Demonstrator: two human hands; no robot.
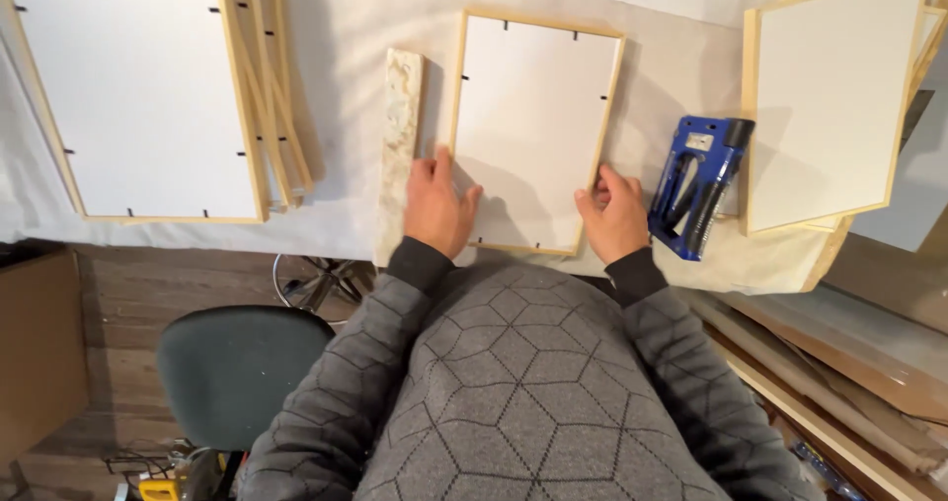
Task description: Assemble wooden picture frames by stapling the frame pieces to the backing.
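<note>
Two hands rest on the small wooden frame (533, 131) lying flat mid-tabletop (346, 27) in my head view: left hand (437, 208) grips its lower left edge, right hand (614, 215) curls its fingers (604, 180) over the lower right edge. A blue staple gun (699, 185) lies just right, a wooden block (399, 136) just left.

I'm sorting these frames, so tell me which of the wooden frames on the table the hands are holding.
The small middle frame: the left hand and right hand grip its near corners. The large frame and right-side frame lie untouched.
</note>
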